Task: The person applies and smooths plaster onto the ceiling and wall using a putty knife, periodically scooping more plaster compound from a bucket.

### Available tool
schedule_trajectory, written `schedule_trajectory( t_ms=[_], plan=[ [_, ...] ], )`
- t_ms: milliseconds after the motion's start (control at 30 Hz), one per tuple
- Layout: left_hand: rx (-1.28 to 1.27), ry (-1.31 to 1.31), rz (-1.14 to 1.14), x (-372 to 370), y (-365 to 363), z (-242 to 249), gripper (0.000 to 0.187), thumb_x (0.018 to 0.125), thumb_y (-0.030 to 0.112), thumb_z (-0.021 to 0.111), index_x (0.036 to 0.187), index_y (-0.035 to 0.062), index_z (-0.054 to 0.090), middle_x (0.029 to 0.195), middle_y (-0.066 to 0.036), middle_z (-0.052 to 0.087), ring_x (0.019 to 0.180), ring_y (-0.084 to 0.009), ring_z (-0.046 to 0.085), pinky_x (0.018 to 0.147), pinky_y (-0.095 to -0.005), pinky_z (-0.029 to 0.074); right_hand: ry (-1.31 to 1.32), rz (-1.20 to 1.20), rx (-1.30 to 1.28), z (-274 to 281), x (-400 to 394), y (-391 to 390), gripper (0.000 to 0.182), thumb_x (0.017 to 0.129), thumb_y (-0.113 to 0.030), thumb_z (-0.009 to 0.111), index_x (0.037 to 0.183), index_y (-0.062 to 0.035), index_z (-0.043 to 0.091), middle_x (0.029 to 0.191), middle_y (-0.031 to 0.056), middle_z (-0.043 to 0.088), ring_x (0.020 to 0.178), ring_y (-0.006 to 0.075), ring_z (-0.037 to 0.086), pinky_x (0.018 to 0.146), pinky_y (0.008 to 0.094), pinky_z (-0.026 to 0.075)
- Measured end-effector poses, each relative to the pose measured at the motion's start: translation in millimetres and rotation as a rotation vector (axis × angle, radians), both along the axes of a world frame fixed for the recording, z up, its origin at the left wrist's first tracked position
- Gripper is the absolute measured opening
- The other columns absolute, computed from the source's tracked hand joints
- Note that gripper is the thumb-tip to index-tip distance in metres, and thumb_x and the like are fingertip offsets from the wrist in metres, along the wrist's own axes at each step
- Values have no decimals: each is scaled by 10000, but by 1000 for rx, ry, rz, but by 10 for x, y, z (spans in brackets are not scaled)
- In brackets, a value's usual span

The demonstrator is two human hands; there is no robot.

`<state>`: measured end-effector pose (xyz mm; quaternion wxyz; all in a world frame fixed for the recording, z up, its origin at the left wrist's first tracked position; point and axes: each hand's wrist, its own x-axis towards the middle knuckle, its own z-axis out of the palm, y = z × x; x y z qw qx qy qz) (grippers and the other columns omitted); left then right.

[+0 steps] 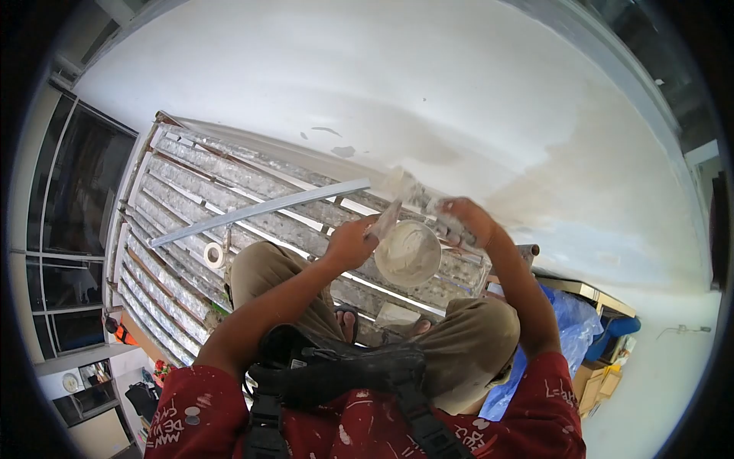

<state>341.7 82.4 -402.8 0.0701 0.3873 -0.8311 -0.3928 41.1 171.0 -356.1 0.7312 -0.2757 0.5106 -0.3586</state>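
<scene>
My left hand [354,243] is closed around the handle of a plaster-covered tool [388,218], just left of a round tub [408,254]. Pale, creamy paste lies inside the tub, which rests on the slatted platform between my knees. Beyond the tub's right rim, my right hand [468,218] grips a second coated tool [440,218], whose outline is smeared by motion. The two tools are close together above the tub's far edge; whether they touch is unclear.
A long metal straightedge [260,212] lies across the slatted platform [191,180], near a roll of tape [214,255]. The wall [474,92] ahead has damp-looking patches. Blue plastic sheeting [575,329] and boxes are at lower right, below the platform. Windows stand at left.
</scene>
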Motion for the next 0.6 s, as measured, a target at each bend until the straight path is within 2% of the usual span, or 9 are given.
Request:
schedule_trajectory(
  t_ms=[33, 100, 167, 200, 333, 400, 467, 500, 600],
  plan=[
    [10, 35, 24, 12, 1, -9, 491, 815, 204, 614, 1286, 65, 617, 998, -273, 690, 949, -445, 661, 853, -490, 526, -73, -38, 0, 81, -43, -3, 349, 950, -214, 557, 1202, 25, 585, 830, 74, 694, 762, 176, 665, 776, 327, 552],
    [21, 109, 79, 19, -27, -14, 489, 809, 192, 623, 1274, 40, 617, 1011, -261, 698, 955, -432, 668, 853, -476, 527, 30, 13, -101, 70, -181, 39, 295, 948, -246, 559, 1057, 11, 651, 820, 56, 682, 760, 166, 654, 762, 321, 539],
    [205, 177, 221, 3, -77, 141, 488, 803, 179, 625, 1264, 19, 615, 1007, -244, 708, 941, -411, 680, 842, -459, 528, 366, 85, -321, -147, -227, 122, 279, 936, -262, 594, 1011, -12, 693, 849, 45, 686, 704, 118, 631, 643, 287, 525],
    [296, 210, 293, 8, -98, 221, 487, 800, 173, 626, 1259, 8, 614, 1005, -235, 713, 934, -400, 687, 837, -450, 528, 364, -25, -171, -200, -124, 223, 292, 942, -263, 582, 1032, -14, 705, 848, 75, 694, 696, 138, 645, 631, 306, 527],
    [362, 255, 322, 2, -105, 256, 492, 803, 170, 611, 1259, -16, 606, 1002, -232, 715, 931, -351, 699, 839, -425, 520, 177, 111, 106, -258, -6, 379, 300, 954, -252, 567, 1061, -7, 703, 869, 68, 701, 706, 151, 656, 654, 319, 538],
    [313, 323, 315, 3, -91, 195, 496, 809, 172, 602, 1264, -25, 602, 998, -241, 712, 934, -336, 700, 842, -419, 517, 692, 176, -890, -1002, -121, 393, 309, 957, -256, 562, 1049, 2, 704, 816, 74, 694, 597, 148, 626, 548, 292, 507],
    [347, 305, 315, -8, -100, 263, 493, 813, 178, 600, 1264, -22, 603, 1008, -243, 710, 954, -338, 697, 858, -415, 515, 730, 197, -1000, -1130, -142, 392, 306, 956, -255, 560, 1053, -1, 701, 804, 80, 690, 565, 150, 624, 515, 283, 503],
    [365, 296, 317, -8, -98, 288, 492, 815, 180, 599, 1265, -20, 604, 1013, -244, 709, 963, -339, 695, 866, -413, 514, 513, 191, -603, -885, -56, 418, 299, 954, -252, 561, 1064, -9, 697, 819, 83, 691, 588, 153, 636, 535, 288, 514],
    [316, 257, 269, 0, -101, 175, 474, 820, 181, 597, 1251, -17, 612, 1017, -248, 707, 979, -350, 691, 880, -409, 515, 285, 207, 13, -405, 72, 300, 278, 949, -237, 563, 1081, -24, 685, 878, 89, 691, 634, 153, 659, 565, 296, 534]
  ],
)
